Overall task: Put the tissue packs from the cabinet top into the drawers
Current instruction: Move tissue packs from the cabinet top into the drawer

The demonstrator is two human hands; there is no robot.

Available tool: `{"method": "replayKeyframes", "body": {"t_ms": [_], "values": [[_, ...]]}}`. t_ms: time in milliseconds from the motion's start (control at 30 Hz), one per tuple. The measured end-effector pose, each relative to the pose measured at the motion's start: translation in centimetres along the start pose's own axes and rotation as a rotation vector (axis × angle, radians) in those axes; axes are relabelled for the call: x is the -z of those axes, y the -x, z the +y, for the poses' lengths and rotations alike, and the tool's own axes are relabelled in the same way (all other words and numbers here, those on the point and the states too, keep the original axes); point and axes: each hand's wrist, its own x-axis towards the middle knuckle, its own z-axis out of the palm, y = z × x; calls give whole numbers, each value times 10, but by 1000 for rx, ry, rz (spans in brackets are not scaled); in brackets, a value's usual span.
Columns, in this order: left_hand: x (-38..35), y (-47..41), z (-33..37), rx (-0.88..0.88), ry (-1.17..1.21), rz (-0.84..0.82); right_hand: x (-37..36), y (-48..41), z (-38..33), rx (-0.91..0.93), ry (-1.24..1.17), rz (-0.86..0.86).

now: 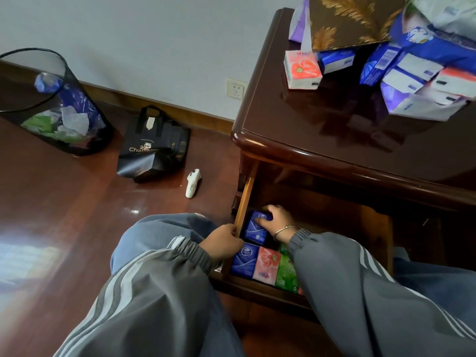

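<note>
Tissue pack [257, 226], blue, sits low centre in the open drawer [243, 202], right hand [277, 219] curled over its top; left hand [222, 242] grips the drawer side. Probably light, soft and slick: pinch the short edges

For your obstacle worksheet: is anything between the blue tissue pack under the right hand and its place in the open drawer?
Nothing visible. The right hand already presses the blue pack inside the drawer, behind the front row of packs; the left hand grips the drawer's side.
</note>
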Motion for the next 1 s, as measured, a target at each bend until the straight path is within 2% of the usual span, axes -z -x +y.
{"method": "replayKeyframes", "body": {"t_ms": [133,233,400,533,700,767,833,900,1000], "values": [[0,1,1,16,35,-21,2,9,-1,54,19,-61],[0,3,0,24,47,-20,1,13,-3,61,-61,-154],[4,5,-3,7,53,-43,2,14,-5,-69,-265,-253],[3,7,-4,-16,79,-52,2,14,-4,-137,-365,-255],[3,6,-2,-12,89,-73,-2,22,-10,-241,-717,-279],[2,6,0,9,126,-57,1,25,-10,-233,-680,-277],[4,5,3,3,147,13,12,30,-11,-177,-478,-238],[9,4,6,-39,146,178,33,44,-15,-88,-280,-219],[20,5,14,-108,225,410,78,82,-21,120,-185,-302]]}}
